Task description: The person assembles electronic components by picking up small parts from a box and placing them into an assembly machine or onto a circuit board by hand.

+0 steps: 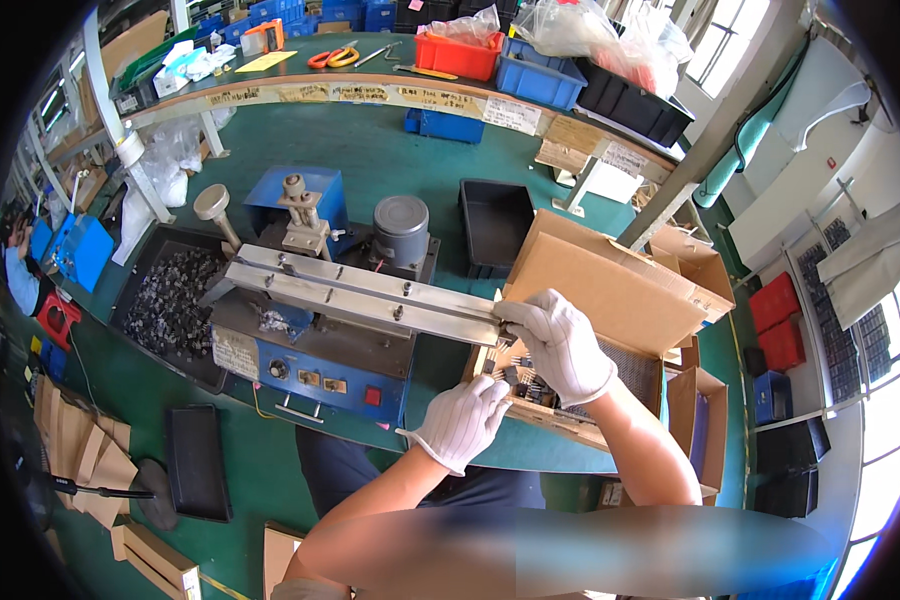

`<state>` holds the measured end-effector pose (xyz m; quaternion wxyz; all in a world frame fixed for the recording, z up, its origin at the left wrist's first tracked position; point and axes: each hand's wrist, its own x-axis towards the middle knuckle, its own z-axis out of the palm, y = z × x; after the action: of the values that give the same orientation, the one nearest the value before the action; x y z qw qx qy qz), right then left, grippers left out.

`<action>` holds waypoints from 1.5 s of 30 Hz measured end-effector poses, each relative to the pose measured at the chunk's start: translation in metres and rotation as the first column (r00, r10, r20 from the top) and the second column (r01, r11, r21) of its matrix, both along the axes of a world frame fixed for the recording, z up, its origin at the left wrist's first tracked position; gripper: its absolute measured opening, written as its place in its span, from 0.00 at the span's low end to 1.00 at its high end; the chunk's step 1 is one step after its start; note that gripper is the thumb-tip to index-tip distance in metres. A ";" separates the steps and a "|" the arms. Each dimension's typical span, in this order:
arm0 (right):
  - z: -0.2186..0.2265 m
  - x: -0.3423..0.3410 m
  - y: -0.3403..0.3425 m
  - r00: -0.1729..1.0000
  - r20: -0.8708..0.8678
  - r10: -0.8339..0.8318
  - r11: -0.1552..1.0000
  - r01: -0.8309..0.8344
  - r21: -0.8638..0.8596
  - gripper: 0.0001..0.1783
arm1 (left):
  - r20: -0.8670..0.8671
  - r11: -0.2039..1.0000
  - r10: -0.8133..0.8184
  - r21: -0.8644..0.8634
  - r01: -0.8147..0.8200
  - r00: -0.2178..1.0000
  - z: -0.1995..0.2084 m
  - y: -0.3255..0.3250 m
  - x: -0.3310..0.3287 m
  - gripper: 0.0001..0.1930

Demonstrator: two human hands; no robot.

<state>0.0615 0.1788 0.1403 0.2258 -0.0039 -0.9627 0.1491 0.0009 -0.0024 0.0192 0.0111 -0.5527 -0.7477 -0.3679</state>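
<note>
My right hand (562,345), in a white striped glove, is closed at the right end of a long metal rail (370,294). Its fingertips pinch there; a small dark part (508,340) shows just beneath them, and I cannot tell what exactly they grip. Lower and to the left, my left hand (461,426), gloved alike, has its fingers bent together at the near left edge of an open cardboard box (570,425). What those fingers hold, if anything, is hidden. Several small dark components with thin leads (530,385) lie in the box, beside both hands.
The rail crosses a bench machine with a blue control panel (315,383) and a grey motor (401,228). Left of it, a black tray (140,345) holds many small parts. A black bin (497,225) stands behind the box; a shelf (370,95) carries scissors (334,57) and coloured bins.
</note>
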 end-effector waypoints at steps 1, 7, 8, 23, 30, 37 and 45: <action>0.003 -0.003 -0.003 1.000 0.003 -0.003 1.000 0.003 -0.001 0.22 | 0.003 1.000 -0.003 -0.001 0.003 1.000 -0.001 0.000 -0.001 0.11; -0.001 -0.011 0.009 0.960 -0.011 -0.280 0.928 0.268 -0.258 0.18 | 0.026 0.999 -0.015 0.043 0.014 1.000 0.000 -0.001 -0.003 0.11; -0.018 -0.010 0.019 0.959 -0.011 -0.282 0.928 0.270 -0.256 0.18 | 0.046 0.999 -0.017 0.042 0.015 0.999 0.001 0.001 -0.002 0.11; -0.066 0.003 0.028 0.906 0.377 -0.192 0.953 0.081 0.292 0.07 | 0.083 0.997 -0.029 0.070 0.023 0.996 -0.002 0.003 -0.001 0.11; -0.003 0.015 0.014 0.988 0.112 -0.108 0.988 0.119 -0.100 0.19 | 0.055 0.998 -0.015 0.064 0.011 0.998 -0.005 0.000 -0.003 0.11; 0.021 0.011 0.003 0.983 0.180 -0.024 0.999 0.017 0.042 0.27 | 0.075 0.995 -0.013 0.095 0.006 0.997 -0.005 0.001 -0.002 0.12; 0.025 -0.006 -0.009 0.987 0.156 0.041 0.996 -0.052 0.069 0.25 | 0.071 0.995 -0.013 0.100 0.006 0.997 -0.007 0.001 -0.002 0.11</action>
<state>0.0551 0.1703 0.1649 0.1472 0.0151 -0.9819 0.1183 -0.0014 -0.0015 0.0119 0.0102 -0.5416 -0.7256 -0.4243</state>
